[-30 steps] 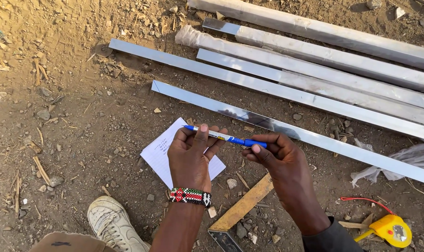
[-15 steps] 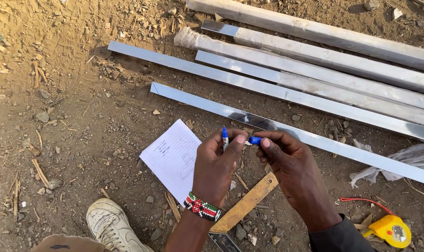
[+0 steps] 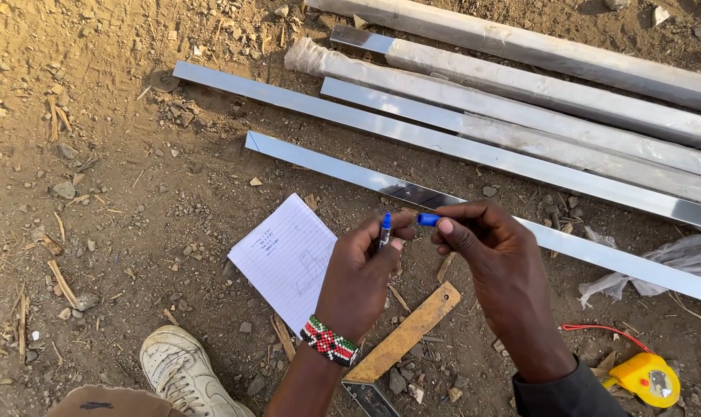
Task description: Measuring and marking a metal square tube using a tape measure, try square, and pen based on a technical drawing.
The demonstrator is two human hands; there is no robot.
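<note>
My left hand [image 3: 359, 278], with a beaded wristband, grips a blue pen [image 3: 385, 228] upright, its tip pointing up. My right hand [image 3: 493, 259] pinches the pen's blue cap [image 3: 427, 220] between thumb and fingers, a short gap to the right of the pen. Both hands hover over dirt ground. A lined paper sheet [image 3: 285, 259] with notes and a small sketch lies just left of my left hand. A long shiny metal bar [image 3: 327, 164] runs diagonally behind the hands.
Several more metal bars [image 3: 520, 96] lie parallel farther back. A wooden-handled square [image 3: 400, 340] rests under my hands. A yellow tape measure [image 3: 648, 378] sits at lower right, crumpled plastic [image 3: 644, 266] at right. My white shoe [image 3: 184, 371] is at bottom left.
The pen was held level between both hands; the cap came off in my right hand, and my left hand turned the pen upright. Both hands shifted right, uncovering the paper.
</note>
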